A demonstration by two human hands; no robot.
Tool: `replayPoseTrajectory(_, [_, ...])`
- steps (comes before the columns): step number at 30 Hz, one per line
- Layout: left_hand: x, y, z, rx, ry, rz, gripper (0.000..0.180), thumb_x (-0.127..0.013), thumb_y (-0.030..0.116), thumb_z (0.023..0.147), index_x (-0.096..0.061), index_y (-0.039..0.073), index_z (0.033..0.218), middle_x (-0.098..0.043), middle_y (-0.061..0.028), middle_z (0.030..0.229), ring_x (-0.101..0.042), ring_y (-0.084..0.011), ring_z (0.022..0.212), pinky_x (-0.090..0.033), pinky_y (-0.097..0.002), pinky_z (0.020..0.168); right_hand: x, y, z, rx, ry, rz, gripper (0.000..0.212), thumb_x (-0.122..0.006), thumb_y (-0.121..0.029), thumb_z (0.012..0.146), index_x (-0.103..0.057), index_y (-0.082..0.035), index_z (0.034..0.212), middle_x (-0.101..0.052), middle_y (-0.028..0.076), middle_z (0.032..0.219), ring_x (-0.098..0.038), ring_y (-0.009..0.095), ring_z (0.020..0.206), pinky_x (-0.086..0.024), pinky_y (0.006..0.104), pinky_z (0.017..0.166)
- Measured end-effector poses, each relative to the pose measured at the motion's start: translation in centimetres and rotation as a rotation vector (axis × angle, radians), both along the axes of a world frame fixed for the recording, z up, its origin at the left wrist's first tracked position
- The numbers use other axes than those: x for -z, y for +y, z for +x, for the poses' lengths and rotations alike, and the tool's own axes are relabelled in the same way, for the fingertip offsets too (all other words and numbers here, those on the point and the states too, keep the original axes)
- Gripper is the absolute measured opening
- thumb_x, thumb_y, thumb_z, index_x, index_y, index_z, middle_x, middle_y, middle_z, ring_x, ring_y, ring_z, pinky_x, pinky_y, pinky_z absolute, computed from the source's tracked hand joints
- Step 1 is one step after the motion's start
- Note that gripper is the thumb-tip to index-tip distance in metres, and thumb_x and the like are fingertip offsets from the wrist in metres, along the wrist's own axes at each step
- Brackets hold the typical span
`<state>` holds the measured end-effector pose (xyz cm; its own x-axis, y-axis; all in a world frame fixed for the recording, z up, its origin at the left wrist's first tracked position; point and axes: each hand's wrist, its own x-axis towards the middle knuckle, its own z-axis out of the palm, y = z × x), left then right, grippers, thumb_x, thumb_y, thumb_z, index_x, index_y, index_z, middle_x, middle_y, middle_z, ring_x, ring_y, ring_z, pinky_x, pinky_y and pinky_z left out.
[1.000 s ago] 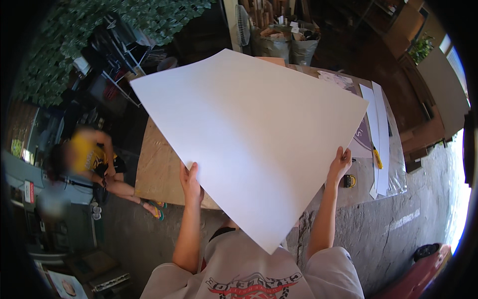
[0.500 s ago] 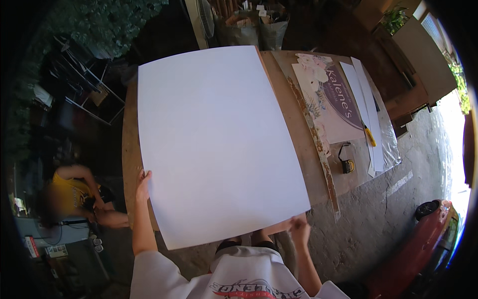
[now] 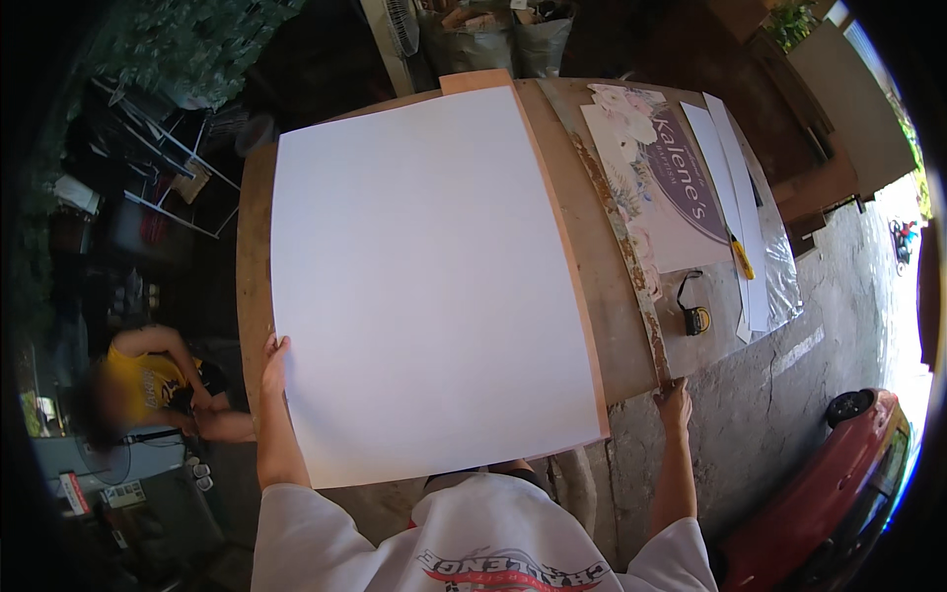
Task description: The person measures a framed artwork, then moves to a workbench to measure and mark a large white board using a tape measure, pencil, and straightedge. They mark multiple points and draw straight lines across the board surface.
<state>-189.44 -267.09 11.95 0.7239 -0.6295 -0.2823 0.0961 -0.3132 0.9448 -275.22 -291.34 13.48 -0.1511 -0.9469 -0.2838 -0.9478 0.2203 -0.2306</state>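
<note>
A large white board (image 3: pixel 424 286) lies on the worktable, its near edge reaching over the table's front close to my body. My left hand (image 3: pixel 274 367) grips its left edge near the front corner, thumb on top and fingers hidden beneath. Under the white board, a brown sheet (image 3: pixel 582 326) shows along the right side and at the far edge. My right hand (image 3: pixel 674 397) is closed on the near end of a long rusty metal strip (image 3: pixel 617 232), which runs across the table right of the board.
Right of the strip lie a floral printed panel (image 3: pixel 681 237), narrow white offcuts (image 3: pixel 728 187), a yellow cutter knife (image 3: pixel 742 259) and a tape measure (image 3: pixel 696 319). A person in yellow (image 3: pixel 158 385) sits at left. A red car (image 3: pixel 819 483) stands at lower right; filled sacks (image 3: pixel 483 49) are behind the table (image 3: pixel 254 227).
My right hand has moved right from the board's near edge to the strip's end. The white board has shifted left, uncovering more brown sheet. My left hand still holds its edge.
</note>
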Motion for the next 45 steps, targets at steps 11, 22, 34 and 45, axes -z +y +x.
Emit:
replayPoseTrajectory(11, [2.9,-0.4,2.0,-0.156,-0.138,0.193,0.026,-0.069,0.032,0.100,-0.062,0.010,0.086,-0.053,0.0073,0.079,-0.043,-0.0073,0.077,-0.037,-0.0269,0.074,-3.8,3.5,5.1,-0.119,-0.038,-0.414,0.019,-0.071,-0.012,0.072,-0.059,-0.007,0.085,-0.062,0.013,0.079,-0.062,0.035,0.076,-0.050,0.0467,0.069])
replayPoseTrajectory(22, [4.7,-1.3,2.8,-0.191,-0.621,0.500,0.033,-0.076,0.033,0.095,-0.062,0.003,0.099,-0.066,-0.0027,0.086,-0.060,-0.0116,0.080,-0.047,-0.0270,0.078,-2.7,12.7,21.5,-0.035,-0.296,-0.293,0.025,-0.079,-0.014,0.070,-0.057,-0.005,0.077,-0.058,0.011,0.073,-0.056,0.035,0.073,-0.043,0.0481,0.069])
replayPoseTrajectory(34, [0.5,-33.8,-19.0,0.766,-1.058,-0.027,0.075,-0.083,0.037,0.084,-0.051,0.003,0.142,-0.046,-0.0230,0.152,-0.042,-0.0414,0.142,-0.036,-0.0505,0.116,-0.6,12.2,26.2,-0.011,-0.145,-0.210,0.047,-0.089,-0.035,0.072,-0.065,-0.005,0.099,-0.064,0.010,0.090,-0.061,0.031,0.086,-0.044,0.0444,0.079])
replayPoseTrajectory(45, [2.5,-45.9,-22.4,1.085,-1.170,-0.174,0.129,-0.091,0.068,0.051,-0.039,0.014,0.157,-0.033,-0.0237,0.162,-0.029,-0.0425,0.151,-0.027,-0.0541,0.122,-0.8,22.2,19.3,-0.019,-0.273,-0.032,0.062,-0.089,-0.027,0.076,-0.058,-0.007,0.127,-0.064,0.016,0.111,-0.063,0.034,0.100,-0.051,0.0442,0.080])
